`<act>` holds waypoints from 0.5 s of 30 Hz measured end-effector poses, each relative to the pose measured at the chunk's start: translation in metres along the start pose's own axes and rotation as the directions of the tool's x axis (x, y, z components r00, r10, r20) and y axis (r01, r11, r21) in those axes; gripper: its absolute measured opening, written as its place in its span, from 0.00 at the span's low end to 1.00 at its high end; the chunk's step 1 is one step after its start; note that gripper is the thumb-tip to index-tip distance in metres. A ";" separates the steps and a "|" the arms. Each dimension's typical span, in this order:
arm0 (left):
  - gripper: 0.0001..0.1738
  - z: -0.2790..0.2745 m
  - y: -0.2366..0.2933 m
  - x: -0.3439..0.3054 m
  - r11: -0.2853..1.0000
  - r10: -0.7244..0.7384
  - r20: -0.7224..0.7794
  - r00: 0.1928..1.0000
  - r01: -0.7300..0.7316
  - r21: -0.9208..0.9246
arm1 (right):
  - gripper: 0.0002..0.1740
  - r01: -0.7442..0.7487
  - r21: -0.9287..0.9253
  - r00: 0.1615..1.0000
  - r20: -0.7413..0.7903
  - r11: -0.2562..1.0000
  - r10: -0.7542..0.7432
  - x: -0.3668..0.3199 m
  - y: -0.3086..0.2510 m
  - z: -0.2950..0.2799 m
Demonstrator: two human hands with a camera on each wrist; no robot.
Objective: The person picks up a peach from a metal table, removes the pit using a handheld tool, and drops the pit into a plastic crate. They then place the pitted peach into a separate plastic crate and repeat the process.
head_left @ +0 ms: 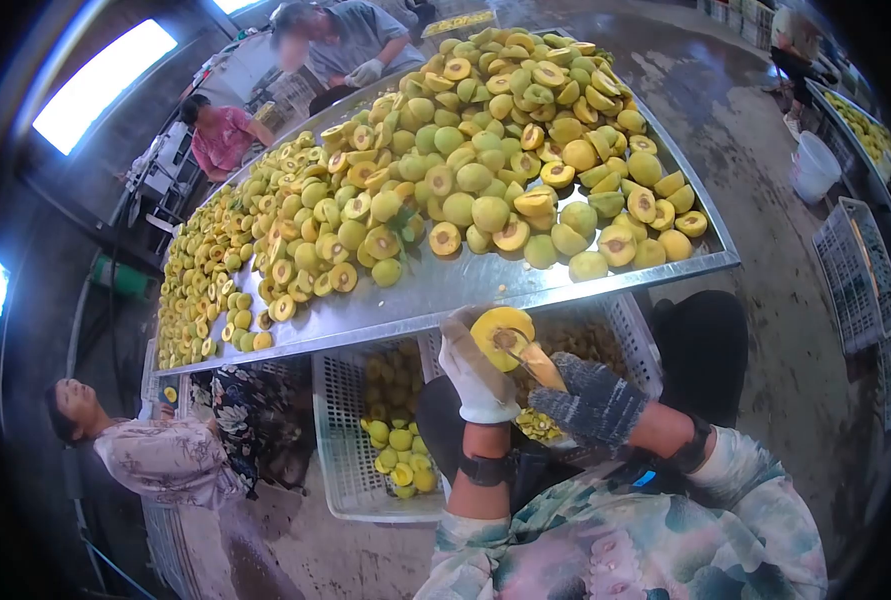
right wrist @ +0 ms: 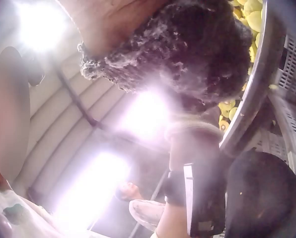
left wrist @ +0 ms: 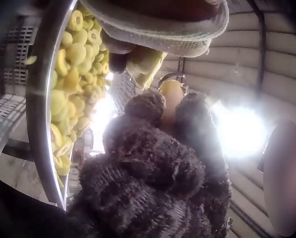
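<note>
In the head view, the left hand point(head_left: 475, 375), in a white glove, grips a yellow fruit half point(head_left: 489, 331) at its edge, cut face showing with a brown centre. The right hand point(head_left: 590, 402), in a grey knitted glove, is curled round the light handle of a tool point(head_left: 542, 367), whose tip meets the fruit's centre. The left wrist view shows the tool's metal loop with its pale handle point(left wrist: 172, 95) between the grey glove's fingers point(left wrist: 148, 106), beside the fruit point(left wrist: 144, 67). The right wrist view shows the grey glove point(right wrist: 182, 54) hiding the tool.
A metal-rimmed table point(head_left: 435, 305) bears heaped halved fruit. Below it stand a white crate point(head_left: 380, 508) with fruit and another crate point(head_left: 637, 335) with brownish pieces. A person point(head_left: 165, 450) is at the left, two more across the table. Crates and a white bucket point(head_left: 815, 165) stand right.
</note>
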State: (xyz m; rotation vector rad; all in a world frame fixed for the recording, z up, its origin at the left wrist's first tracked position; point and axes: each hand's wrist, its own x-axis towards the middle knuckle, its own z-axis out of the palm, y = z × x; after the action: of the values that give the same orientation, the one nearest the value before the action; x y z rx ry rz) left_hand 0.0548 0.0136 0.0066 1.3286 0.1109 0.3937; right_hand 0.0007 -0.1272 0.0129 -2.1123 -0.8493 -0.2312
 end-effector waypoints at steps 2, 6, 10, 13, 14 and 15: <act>0.39 0.001 0.004 -0.002 0.999 -0.025 0.012 1.000 0.026 -0.035 | 0.15 -0.167 0.101 0.985 0.050 0.981 0.162 0.007 -0.011 -0.006; 0.41 0.002 0.010 -0.008 0.998 -0.056 0.015 0.998 0.056 0.013 | 0.18 -0.291 0.080 0.953 0.114 0.953 0.281 0.007 -0.013 -0.007; 0.41 -0.002 0.013 -0.013 0.995 -0.067 0.025 0.997 0.065 0.081 | 0.21 -0.425 0.144 0.899 0.186 0.894 0.398 0.008 -0.017 -0.012; 0.40 -0.002 0.006 -0.014 0.994 -0.038 0.025 0.999 0.035 0.102 | 0.22 -0.409 0.095 0.891 0.255 0.907 0.375 0.006 -0.013 -0.013; 0.39 -0.003 0.003 -0.016 0.993 0.006 0.020 1.000 -0.008 0.117 | 0.22 -0.460 0.103 0.860 0.299 0.882 0.414 0.007 -0.015 -0.017; 0.39 -0.005 0.002 -0.017 0.993 -0.001 0.022 1.000 -0.002 0.119 | 0.23 -0.508 0.108 0.826 0.342 0.854 0.448 0.009 -0.017 -0.021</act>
State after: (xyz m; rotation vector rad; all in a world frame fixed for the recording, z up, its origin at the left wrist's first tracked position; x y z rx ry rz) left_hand 0.0373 0.0125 0.0054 1.4504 0.1173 0.3774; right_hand -0.0008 -0.1311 0.0411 -2.1235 -0.4524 0.4440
